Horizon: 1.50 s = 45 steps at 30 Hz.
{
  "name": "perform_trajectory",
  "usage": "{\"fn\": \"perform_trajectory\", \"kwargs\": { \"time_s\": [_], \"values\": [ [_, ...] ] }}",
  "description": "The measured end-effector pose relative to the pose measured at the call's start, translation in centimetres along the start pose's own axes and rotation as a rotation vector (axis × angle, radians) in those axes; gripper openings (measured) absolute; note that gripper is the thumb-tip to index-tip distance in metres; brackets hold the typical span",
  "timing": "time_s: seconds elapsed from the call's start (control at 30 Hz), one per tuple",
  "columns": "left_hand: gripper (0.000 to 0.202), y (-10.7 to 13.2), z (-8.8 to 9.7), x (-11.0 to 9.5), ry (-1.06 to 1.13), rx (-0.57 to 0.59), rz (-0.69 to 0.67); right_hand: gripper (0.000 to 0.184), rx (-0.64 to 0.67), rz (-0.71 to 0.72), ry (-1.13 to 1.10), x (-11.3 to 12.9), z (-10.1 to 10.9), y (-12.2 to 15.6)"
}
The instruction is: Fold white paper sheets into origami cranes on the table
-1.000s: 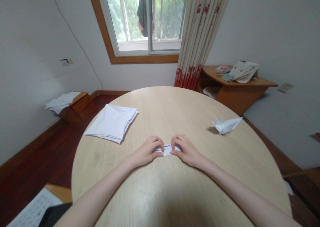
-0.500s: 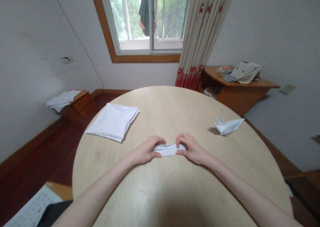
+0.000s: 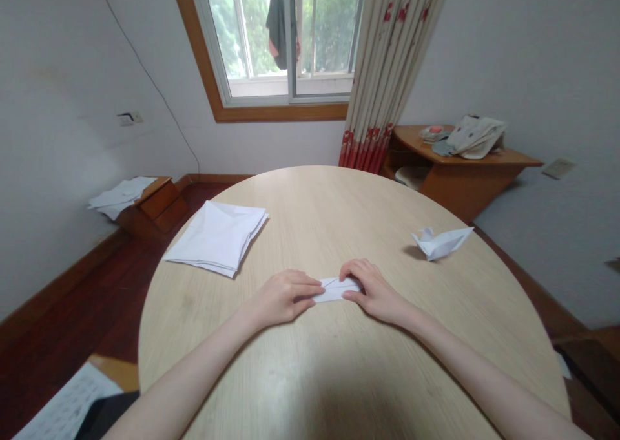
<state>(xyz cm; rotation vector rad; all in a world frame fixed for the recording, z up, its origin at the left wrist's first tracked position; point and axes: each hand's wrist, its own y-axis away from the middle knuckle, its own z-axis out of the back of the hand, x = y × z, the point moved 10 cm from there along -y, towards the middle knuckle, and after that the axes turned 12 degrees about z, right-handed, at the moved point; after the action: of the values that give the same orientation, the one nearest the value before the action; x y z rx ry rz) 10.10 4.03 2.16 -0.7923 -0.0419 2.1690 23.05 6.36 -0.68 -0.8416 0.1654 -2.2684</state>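
Note:
A narrow strip of folded white paper (image 3: 332, 290) lies on the round wooden table in front of me. My left hand (image 3: 288, 296) covers its left end, fingers extended over the top and thumb at the near edge. At the right end, my right hand (image 3: 371, 287) grips the paper between curled fingers on the far side and thumb on the near side. Both ends of the strip are hidden under the hands. Off to the right sits a folded paper bird (image 3: 442, 243), apart from my hands.
A stack of white paper sheets (image 3: 220, 236) rests on the left of the table (image 3: 334, 207). Beyond are a window, a curtain (image 3: 387, 78) and a corner desk (image 3: 484, 165) with a cloth bag (image 3: 477, 135). A low cabinet (image 3: 162, 201) bearing papers stands left.
My left fingers have come down from an arched grip to lie flatter across the paper, further over its left part. The right hand keeps nearly the same hold.

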Motion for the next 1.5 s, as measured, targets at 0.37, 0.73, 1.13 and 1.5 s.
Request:
{"fn": "perform_trajectory", "kwargs": {
  "time_s": [0.37, 0.73, 1.13, 1.5],
  "values": [
    [0.027, 0.6, -1.0, -1.6, -0.298, -0.015, -0.136, 0.032, -0.016, 0.304, -0.030, 4.1, -0.6, -0.1],
    [0.027, 0.8, -1.1, -1.9, -0.344, -0.121, -0.169, 0.027, 0.017, 0.375, 0.084, 5.3, -0.5, -0.1],
    [0.027, 0.3, -0.1, 0.0, -0.167, -0.178, -0.006, 0.030, -0.028, 0.395, 0.160, 5.6, -0.5, -0.3],
    [0.023, 0.4, -0.1, -0.3, -0.307, -0.250, -0.002, 0.027, -0.125, 0.370, 0.102, 5.5, 0.5, -0.1]
  ]
}}
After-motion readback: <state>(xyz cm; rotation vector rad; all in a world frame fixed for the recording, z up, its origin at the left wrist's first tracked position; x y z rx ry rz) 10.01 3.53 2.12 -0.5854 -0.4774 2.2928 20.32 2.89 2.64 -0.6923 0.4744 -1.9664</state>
